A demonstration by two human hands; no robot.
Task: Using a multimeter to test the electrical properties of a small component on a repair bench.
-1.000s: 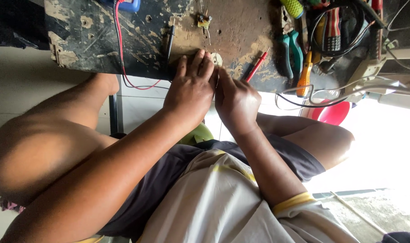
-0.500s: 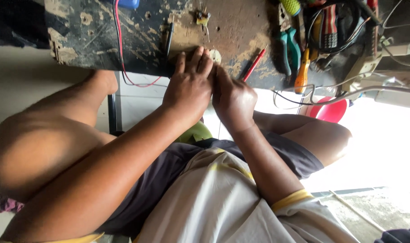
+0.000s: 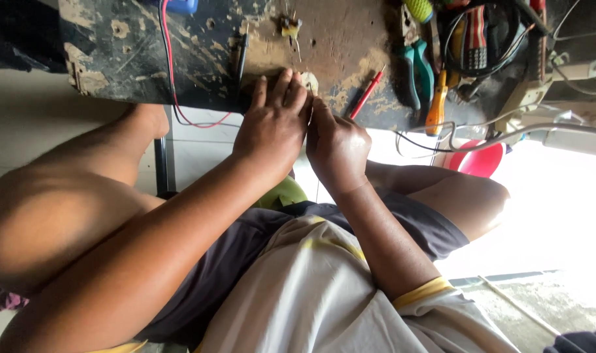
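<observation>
Left hand: the left hand (image 3: 272, 127) lies palm-down at the near edge of the workbench (image 3: 115, 65), fingers (image 3: 281, 88) stretched forward and slightly spread, covering a small pale part (image 3: 309, 81); it presses rather than grips, and whether anything is pinched beneath it I cannot tell
Right hand: the right hand (image 3: 338, 145) sits just beside the left, touching it, fingers curled inward toward the same spot; what they close on is hidden behind the left hand, so its grasp cannot be told
Change: compared with a second ago both hands stay almost where they were; the left fingers look a little more extended over the bench edge, and the right hand keeps tucked against them
Meaning: I judge that the fine work at the bench edge is ongoing, with no reach toward any tool
Worked part: only a pale sliver shows at the left fingertips, resting on the worn brown patch of the bench
Near the hands: a red probe (image 3: 368, 91) lies just right of the right hand; a black probe (image 3: 241, 55) with a red wire (image 3: 170, 78) lies to the left
Further off: green-handled pliers (image 3: 419, 72) and an orange-handled screwdriver (image 3: 436, 104) lie well apart to the right, with a red bowl (image 3: 477, 162) below the bench edge
</observation>
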